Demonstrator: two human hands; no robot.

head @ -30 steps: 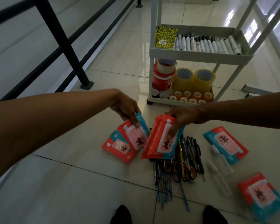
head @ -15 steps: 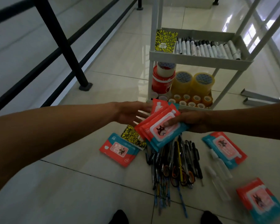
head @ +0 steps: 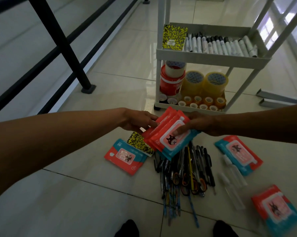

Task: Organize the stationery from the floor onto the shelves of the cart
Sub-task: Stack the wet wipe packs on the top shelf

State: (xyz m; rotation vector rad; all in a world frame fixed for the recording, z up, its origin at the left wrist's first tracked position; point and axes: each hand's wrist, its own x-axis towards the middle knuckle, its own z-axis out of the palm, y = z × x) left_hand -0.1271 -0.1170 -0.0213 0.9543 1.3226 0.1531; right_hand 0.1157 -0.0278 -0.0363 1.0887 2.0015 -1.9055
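The right hand is pinching a fanned stack of red-and-teal soft plastic wipe packs, thumb on top. The left hand is touching its edge with straight fingers. The slick packs are at risk of sliding apart and dropping onto the black pens (the underside grip is hidden, likely shallow).

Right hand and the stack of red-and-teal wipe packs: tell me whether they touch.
Touching. The head view shows the right hand gripping the stack of red-and-teal wipe packs, its thumb lying across the top pack's pink label.

Left hand: you've carried its wipe pack off the floor and pressed it against the stack.
Stack of wipe packs: now thicker, lifted higher, held between both hands.
Patterned notebook: uncovered on the floor.
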